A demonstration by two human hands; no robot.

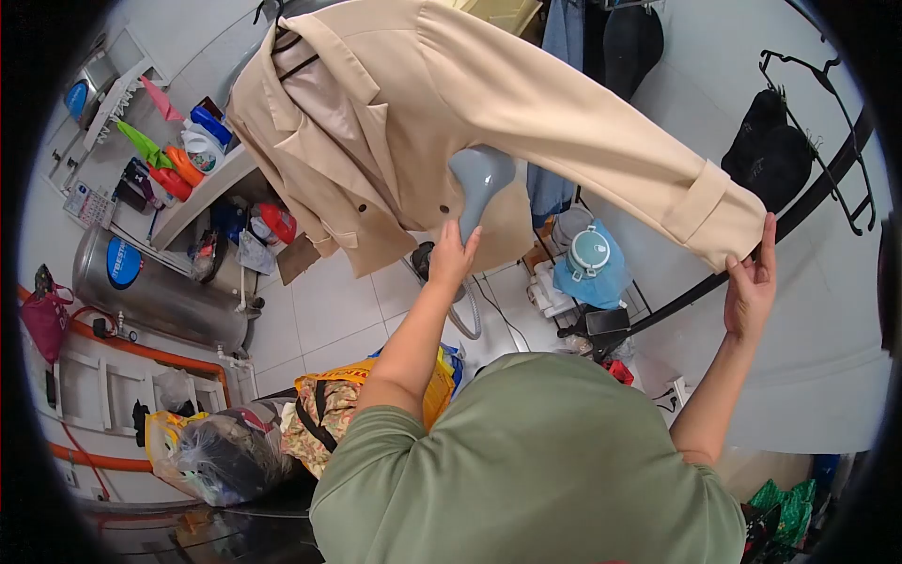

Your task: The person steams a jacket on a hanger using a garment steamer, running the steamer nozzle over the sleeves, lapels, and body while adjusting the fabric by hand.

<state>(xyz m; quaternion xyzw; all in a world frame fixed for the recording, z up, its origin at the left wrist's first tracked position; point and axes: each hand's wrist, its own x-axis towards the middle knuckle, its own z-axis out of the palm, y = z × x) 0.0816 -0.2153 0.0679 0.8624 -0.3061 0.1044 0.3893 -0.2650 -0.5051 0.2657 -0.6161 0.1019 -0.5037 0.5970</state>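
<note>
My left hand [454,252] is wrapped around the handle of a grey-blue handheld garment steamer [481,179]. The steamer's broad head is up against the front of a beige blazer [395,122], just below the raised sleeve. That blazer hangs from a dark hanger [279,26] at the top and has dark buttons. At the right, my right hand [752,287] pinches the cuff of the sleeve between thumb and fingers and holds the sleeve stretched out sideways. A ribbed grey hose [465,320] hangs below my left hand.
Bottles [200,150] stand on a shelf at the left, above a steel tank [155,273]. Stuffed bags [221,456] lie at the lower left. Beyond the blazer, a rack holds a teal-lidded container [589,252]. Black hangers [836,122] and dark caps [766,150] hang at right.
</note>
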